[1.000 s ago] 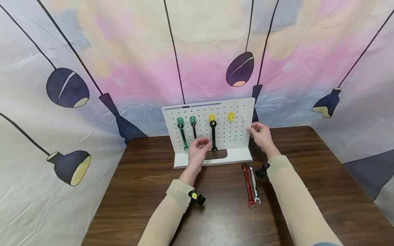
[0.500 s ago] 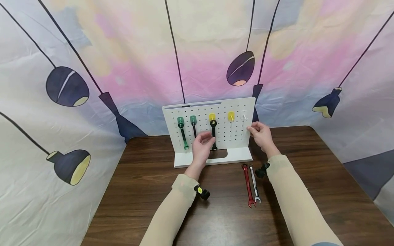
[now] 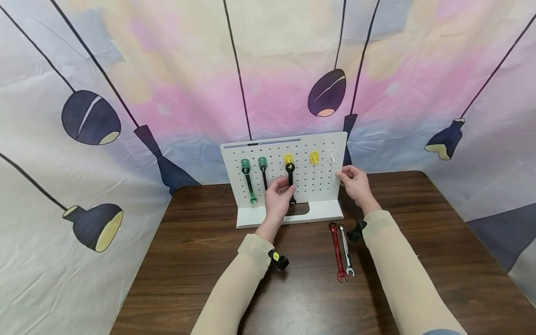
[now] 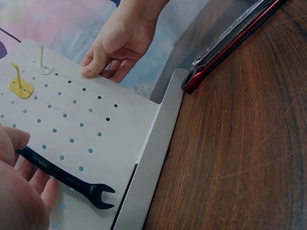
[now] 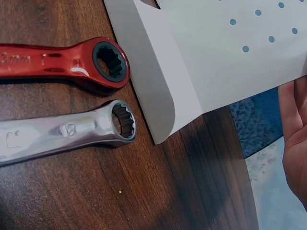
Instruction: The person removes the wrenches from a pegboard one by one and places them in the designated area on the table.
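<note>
A white pegboard [image 3: 327,212] stands upright on its base. From its yellow hook hangs a black combination wrench [image 4: 62,174]. My left hand [image 3: 276,202] pinches the wrench's shank, with the thumb in front and fingers behind it in the left wrist view. At the board's right edge, my right hand [image 3: 357,187] grips the panel between thumb and fingers. Further left on the board, a green wrench [image 3: 249,185] and a dark wrench [image 3: 264,176] hang from green hooks. The lower part of the dark one is hidden behind my left hand.
A red wrench [image 3: 337,251] and a silver wrench [image 3: 346,253] lie side by side on the brown table [image 3: 192,260], in front of the board's right end. A yellow hook [image 3: 314,158] and a clear hook [image 3: 332,158] hold nothing. A patterned cloth [image 3: 176,83] hangs behind.
My left hand has moved right and slightly up, from beside the black wrench onto its shank. The right hand has stayed at the board's edge.
</note>
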`<state>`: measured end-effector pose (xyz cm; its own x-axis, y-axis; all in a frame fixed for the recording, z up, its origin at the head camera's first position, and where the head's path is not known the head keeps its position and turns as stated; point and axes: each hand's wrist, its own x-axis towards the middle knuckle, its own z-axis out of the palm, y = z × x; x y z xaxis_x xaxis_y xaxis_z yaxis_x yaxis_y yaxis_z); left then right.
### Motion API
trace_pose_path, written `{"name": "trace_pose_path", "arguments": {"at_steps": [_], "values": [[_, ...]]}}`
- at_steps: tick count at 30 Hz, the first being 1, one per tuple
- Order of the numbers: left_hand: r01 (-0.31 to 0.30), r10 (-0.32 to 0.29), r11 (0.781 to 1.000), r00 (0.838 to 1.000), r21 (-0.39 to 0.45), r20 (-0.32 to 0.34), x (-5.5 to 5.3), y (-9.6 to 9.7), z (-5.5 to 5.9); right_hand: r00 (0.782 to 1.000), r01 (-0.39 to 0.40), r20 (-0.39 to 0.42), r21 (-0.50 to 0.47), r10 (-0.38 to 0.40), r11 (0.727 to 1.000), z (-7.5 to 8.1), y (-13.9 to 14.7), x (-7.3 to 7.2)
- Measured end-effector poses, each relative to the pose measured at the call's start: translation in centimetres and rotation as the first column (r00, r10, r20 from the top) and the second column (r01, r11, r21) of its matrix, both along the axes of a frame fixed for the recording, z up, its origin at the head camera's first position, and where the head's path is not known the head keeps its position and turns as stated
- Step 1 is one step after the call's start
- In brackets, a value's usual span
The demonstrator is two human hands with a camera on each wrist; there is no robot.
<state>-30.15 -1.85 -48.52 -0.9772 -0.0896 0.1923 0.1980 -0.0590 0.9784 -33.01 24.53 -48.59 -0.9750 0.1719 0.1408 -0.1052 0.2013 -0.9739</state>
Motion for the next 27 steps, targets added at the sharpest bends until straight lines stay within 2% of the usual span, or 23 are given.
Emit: {"name": "trace_pose_path", "arguments": {"at_steps": [8, 16, 27], "values": [[-0.030, 0.030, 0.998, 0.999, -0.057, 0.014, -0.3, 0.2, -0.2, 1.000, 0.006, 0.006, 0.018, -0.006, 1.000, -0.1, 0.0, -0.2], [-0.047, 0.047, 0.997, 0.999, -0.059, 0.009, -0.6, 0.3, -0.5, 1.000, -0.002, -0.015, 0.014, 0.002, 1.000, -0.1, 0.1, -0.1], [-0.049, 0.050, 0.996, 0.999, -0.069, 0.013, -1.0, 0.0, -1.2, 1.000, -0.005, 0.005, 0.006, 0.005, 1.000, -0.2, 0.2, -0.2]]}}
